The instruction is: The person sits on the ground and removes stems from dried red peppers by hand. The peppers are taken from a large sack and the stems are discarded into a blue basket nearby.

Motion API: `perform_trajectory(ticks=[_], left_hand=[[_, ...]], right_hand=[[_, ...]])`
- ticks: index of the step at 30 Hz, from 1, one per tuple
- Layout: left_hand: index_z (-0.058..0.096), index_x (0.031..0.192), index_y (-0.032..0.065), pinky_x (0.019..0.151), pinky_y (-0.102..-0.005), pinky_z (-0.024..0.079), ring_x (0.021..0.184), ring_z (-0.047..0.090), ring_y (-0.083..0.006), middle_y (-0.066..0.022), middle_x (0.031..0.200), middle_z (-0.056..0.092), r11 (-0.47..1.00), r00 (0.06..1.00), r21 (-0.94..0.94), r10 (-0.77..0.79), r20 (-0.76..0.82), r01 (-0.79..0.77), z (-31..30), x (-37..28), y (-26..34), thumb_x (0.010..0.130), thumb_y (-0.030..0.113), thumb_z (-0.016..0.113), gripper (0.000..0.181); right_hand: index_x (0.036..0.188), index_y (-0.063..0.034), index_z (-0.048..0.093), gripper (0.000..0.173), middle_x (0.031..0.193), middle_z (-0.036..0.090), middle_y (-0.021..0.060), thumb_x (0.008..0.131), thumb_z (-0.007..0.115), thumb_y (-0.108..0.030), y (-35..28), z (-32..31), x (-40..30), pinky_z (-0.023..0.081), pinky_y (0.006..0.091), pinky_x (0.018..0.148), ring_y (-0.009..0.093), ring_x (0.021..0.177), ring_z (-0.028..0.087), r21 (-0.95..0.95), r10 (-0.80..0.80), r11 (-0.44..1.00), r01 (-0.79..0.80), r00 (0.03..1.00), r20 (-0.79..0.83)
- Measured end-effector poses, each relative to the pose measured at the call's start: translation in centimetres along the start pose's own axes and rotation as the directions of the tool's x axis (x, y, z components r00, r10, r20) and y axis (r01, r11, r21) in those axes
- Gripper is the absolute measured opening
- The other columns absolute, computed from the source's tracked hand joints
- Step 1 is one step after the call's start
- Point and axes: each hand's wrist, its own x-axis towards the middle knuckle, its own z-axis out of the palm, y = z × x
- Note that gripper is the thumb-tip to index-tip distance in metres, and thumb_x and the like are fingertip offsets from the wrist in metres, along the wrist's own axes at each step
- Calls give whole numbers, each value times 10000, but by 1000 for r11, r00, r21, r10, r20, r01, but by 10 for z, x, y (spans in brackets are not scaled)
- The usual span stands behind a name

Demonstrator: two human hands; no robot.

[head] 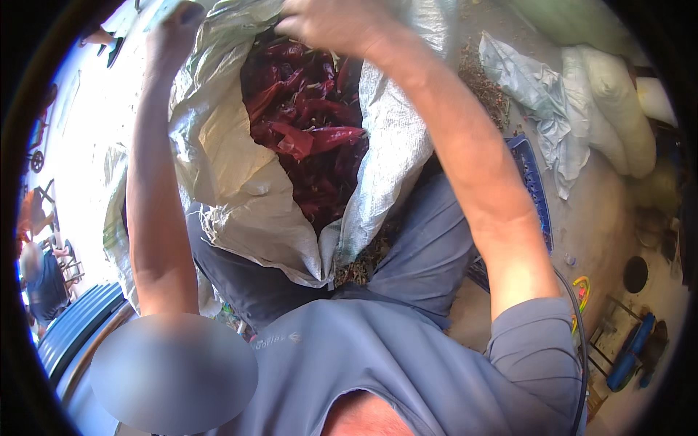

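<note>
A white woven plastic sack (395, 117) stands wide-mouthed between my knees, its rim folded outward. Inside lie many dark red dried chilli peppers (305, 111), some with pale stems. My right hand (332, 24) is over the far part of the sack's mouth, blurred by motion, its fingers pointing left. Whether it holds anything is unclear. My left hand (177, 22) is at the top edge of the picture, beside the sack's far left rim, with fingers curled. A dark patch at that hand could be shadow or an object.
To my right are a blue plastic crate (531, 185), a loose woven sack (529, 82) and bulging white sacks (621, 109). Dry plant scraps (482, 82) litter the floor. A black cable (579, 349) hangs by my right sleeve. Another person (46, 286) sits at far left.
</note>
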Motion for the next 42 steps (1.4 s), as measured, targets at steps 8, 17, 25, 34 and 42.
perform_trajectory(ticks=[8,17,25,34,42], left_hand=[[702,909,68,548,-212,303,598,410,-30,64,675,522,693,974,-690,-93,204,211,-43,-94,190,918,313,695,245],[709,1087,23,529,-208,347,593,463,-39,6,755,628,445,837,-709,-256,484,547,15,-112,162,937,315,685,328],[665,1096,31,547,-203,382,619,499,-46,-10,806,638,209,872,-858,-268,410,468,8,-109,178,905,147,721,231],[632,1042,22,461,-246,404,542,557,-139,-39,714,583,318,802,-810,-527,280,492,7,-97,145,909,231,703,258],[658,1174,27,447,-210,380,519,502,-71,-7,717,584,405,741,-632,-484,466,661,-2,-106,149,944,225,675,304]], right_hand=[[894,-151,756,133,946,713,98,829,643,-180,-37,63,-41,560,438,814,266,986,695,-112,-7,994,14,998,62],[865,-83,745,244,783,698,163,860,703,-323,-15,50,-57,568,443,690,341,758,705,284,269,944,-165,884,-381],[924,-73,695,272,806,695,164,892,681,-343,-34,50,-62,545,487,694,385,816,689,141,249,961,-237,965,-80],[1005,-78,706,328,932,720,133,879,692,-380,-34,43,-58,551,474,791,357,916,695,-41,170,985,-167,916,362],[911,-98,731,187,836,702,179,888,662,-270,-21,45,-58,553,454,738,369,815,687,433,308,873,-225,942,-132]])
